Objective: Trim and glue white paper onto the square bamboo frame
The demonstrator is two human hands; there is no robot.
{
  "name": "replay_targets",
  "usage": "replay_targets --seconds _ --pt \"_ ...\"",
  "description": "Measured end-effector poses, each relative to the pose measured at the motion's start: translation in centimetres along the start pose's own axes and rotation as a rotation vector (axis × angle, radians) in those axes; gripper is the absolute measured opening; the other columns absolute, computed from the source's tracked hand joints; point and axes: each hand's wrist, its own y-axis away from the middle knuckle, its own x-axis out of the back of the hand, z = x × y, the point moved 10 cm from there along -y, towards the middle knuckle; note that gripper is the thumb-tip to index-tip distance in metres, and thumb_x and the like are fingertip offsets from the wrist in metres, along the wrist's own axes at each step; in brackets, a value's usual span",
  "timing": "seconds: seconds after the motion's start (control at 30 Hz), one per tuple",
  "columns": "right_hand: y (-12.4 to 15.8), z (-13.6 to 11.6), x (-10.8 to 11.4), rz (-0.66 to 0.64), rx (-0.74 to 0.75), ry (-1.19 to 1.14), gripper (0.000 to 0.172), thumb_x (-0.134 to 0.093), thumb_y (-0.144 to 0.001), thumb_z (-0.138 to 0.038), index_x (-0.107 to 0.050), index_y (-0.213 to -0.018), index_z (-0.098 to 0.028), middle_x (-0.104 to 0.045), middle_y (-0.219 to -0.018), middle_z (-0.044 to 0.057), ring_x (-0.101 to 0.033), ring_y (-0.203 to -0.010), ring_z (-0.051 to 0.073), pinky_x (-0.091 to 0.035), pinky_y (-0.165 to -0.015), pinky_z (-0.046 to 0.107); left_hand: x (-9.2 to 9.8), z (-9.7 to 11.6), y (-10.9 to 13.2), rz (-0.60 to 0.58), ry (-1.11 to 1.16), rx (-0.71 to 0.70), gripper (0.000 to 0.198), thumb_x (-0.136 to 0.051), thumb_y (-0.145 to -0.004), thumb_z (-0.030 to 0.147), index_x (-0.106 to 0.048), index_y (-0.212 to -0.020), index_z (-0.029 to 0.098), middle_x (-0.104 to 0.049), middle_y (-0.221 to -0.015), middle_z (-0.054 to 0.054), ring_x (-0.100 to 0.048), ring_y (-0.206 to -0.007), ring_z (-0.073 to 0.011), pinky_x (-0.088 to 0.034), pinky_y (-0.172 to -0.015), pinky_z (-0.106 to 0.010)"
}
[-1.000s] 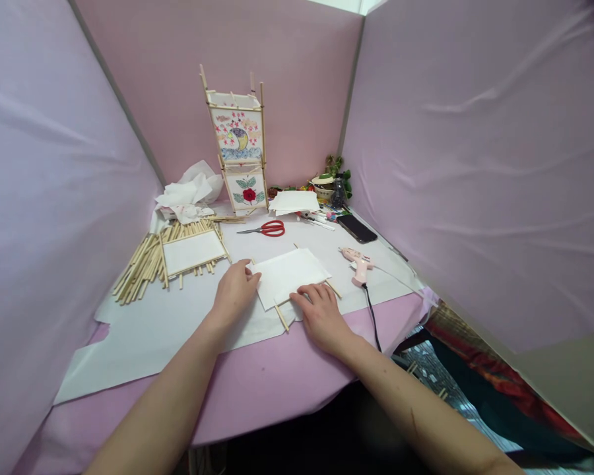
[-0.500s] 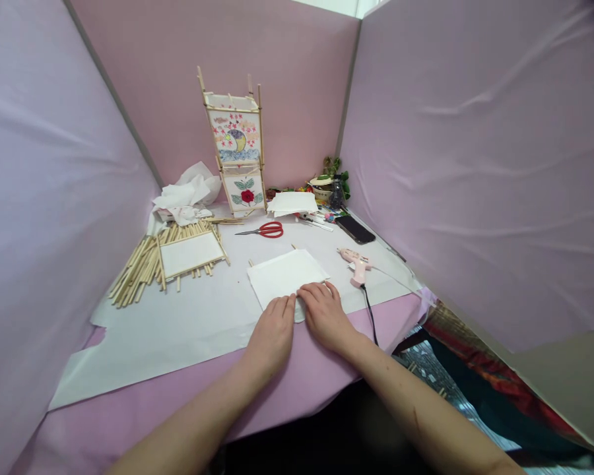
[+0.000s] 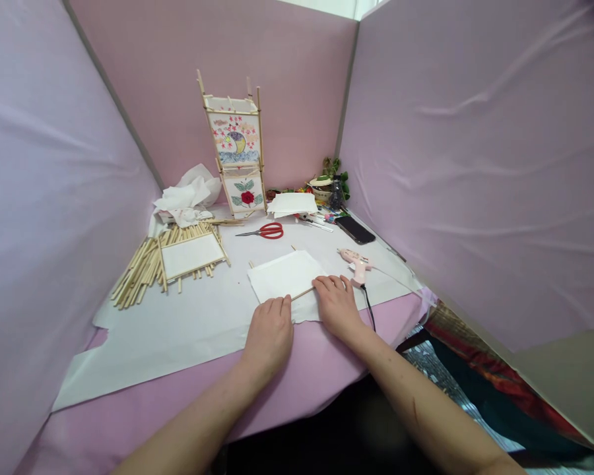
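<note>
A white sheet of paper (image 3: 287,274) lies over a frame of thin wooden sticks on the covered table, with stick ends poking out past its far edge. Along its near edge a thin wooden stick (image 3: 303,294) shows between my hands. My left hand (image 3: 271,330) is closed over the left end of that near edge, fingers together and pressed down. At the right end, the bent fingers of my right hand (image 3: 337,303) grip the same edge. Both thumbs are mostly hidden.
Right of the paper lies a pink glue gun (image 3: 359,264) with its cord, near a phone (image 3: 355,230). Beyond are red-handled scissors (image 3: 270,231), stacked paper (image 3: 292,204) and a decorated stick lantern (image 3: 237,155). A stick pile (image 3: 138,270) bears a framed panel (image 3: 193,256) at left.
My hands have moved apart along the near edge: the right hand slid rightward and the left slightly leftward. The stick between them has come into view.
</note>
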Motion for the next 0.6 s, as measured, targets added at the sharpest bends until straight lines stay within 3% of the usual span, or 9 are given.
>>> replay_targets --seconds 0.13,0.23,0.37,0.6 --pt "-0.2 -1.7 0.1 -0.021 0.097 -0.080 0.044 -0.041 -0.084 -0.002 -0.056 -0.123 -0.017 -0.060 -0.127 0.010 -0.046 -0.121 0.024 -0.022 -0.111 0.045 0.6 1.0 -0.7 0.071 0.089 -0.047 0.049 -0.043 -0.086 0.014 -0.050 -0.134 0.012 -0.051 -0.137 -0.021 -0.043 -0.130 -0.0351 -0.033 -0.106 -0.051" --pt "-0.1 -3.0 -0.5 -0.089 0.204 -0.123 0.039 -0.042 -0.088 -0.006 -0.057 -0.122 -0.018 -0.061 -0.125 0.008 -0.049 -0.120 0.020 -0.021 -0.113 0.043 -0.8 1.7 -1.2 -0.013 0.085 -0.084 0.051 -0.045 -0.089 0.021 -0.044 -0.139 0.012 -0.043 -0.146 -0.019 -0.037 -0.137 -0.0319 -0.024 -0.115 -0.049" --pt "-0.1 -1.9 -0.8 -0.100 0.151 -0.097 0.042 -0.042 -0.086 -0.007 -0.057 -0.124 -0.017 -0.061 -0.128 0.009 -0.051 -0.121 0.020 -0.019 -0.114 0.044 -2.3 1.4 -1.0 -0.123 -0.059 -0.068 0.055 -0.043 -0.093 0.027 -0.037 -0.144 0.007 -0.040 -0.148 -0.018 -0.035 -0.139 -0.0291 -0.024 -0.117 -0.047" --pt "-0.2 -0.3 -0.7 -0.088 0.080 -0.051 0.045 -0.042 -0.085 -0.009 -0.056 -0.128 -0.017 -0.058 -0.134 0.009 -0.049 -0.125 0.020 -0.014 -0.116 0.046 -1.9 0.9 0.0 -0.129 -0.180 -0.055 0.061 -0.044 -0.095 0.040 -0.036 -0.144 0.006 -0.038 -0.149 -0.018 -0.032 -0.141 -0.0286 -0.023 -0.118 -0.047"
